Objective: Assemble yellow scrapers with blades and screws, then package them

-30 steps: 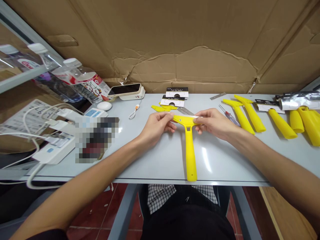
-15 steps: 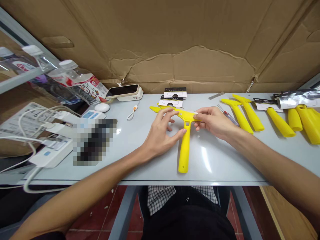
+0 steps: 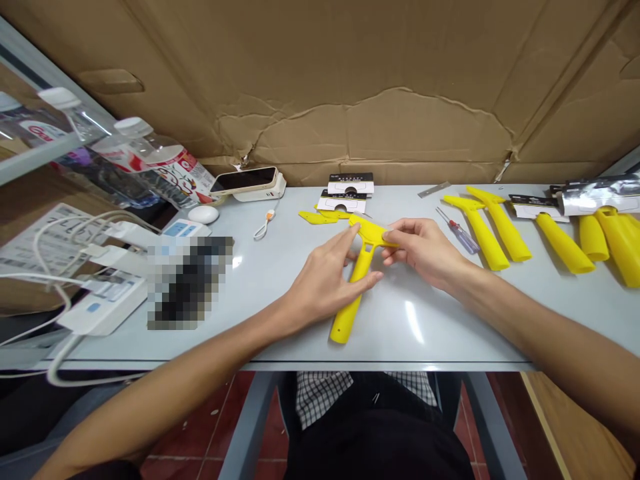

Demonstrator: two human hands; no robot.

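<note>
A yellow plastic scraper (image 3: 371,232) with a T-shaped head lies between my hands, its handle slanting down and left toward the desk's front edge. My left hand (image 3: 320,279) has its fingertips at the left end of the head, while its thumb reaches across the handle. At the right end, my right hand (image 3: 419,245) pinches the head between thumb and fingers. Flat yellow pieces (image 3: 320,217) rest just behind, beside black-and-white cards (image 3: 343,201). To the right of my right hand lies a screwdriver (image 3: 459,231) with a clear handle.
More yellow scrapers (image 3: 483,233) and packaged ones (image 3: 620,243) line the right side. A thin metal blade (image 3: 434,190) lies at the back. On the left are a phone (image 3: 245,181), a white mouse (image 3: 203,214), a power strip (image 3: 103,307) and bottles (image 3: 175,170). Cardboard (image 3: 370,80) walls the rear.
The scraper has turned, its handle end swinging left. My left hand has shifted a little lower and its thumb now crosses the handle. My right hand keeps its pinch on the head.
</note>
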